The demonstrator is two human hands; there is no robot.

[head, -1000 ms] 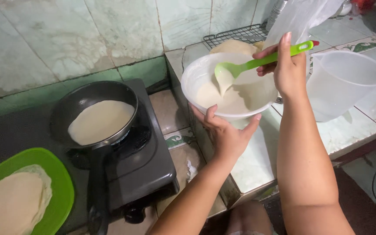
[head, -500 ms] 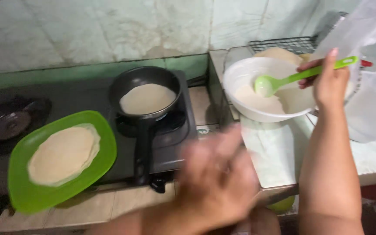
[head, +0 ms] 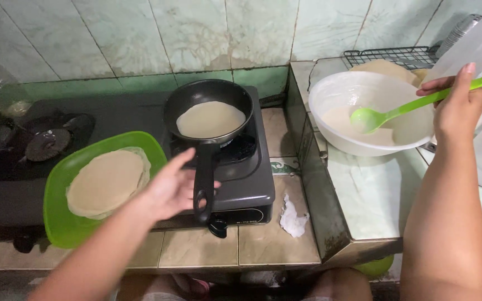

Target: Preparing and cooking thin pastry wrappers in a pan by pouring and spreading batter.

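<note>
Kitchen counter w/ stove. Left hand (head: 168, 189), fingers spread open, holds nothing, just beside black pan handle (head: 202, 181) (pan (head: 210, 118) has a flatbread). Right hand (head: 457, 108) grips green ladle (head: 389, 114) over white batter bowl (head: 364, 89). Green plate (head: 62, 223) at left.

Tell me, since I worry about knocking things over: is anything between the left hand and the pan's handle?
Nothing visible. The left hand is open right beside the black handle of the frying pan; the green plate of flatbreads lies behind the hand, not between.
</note>
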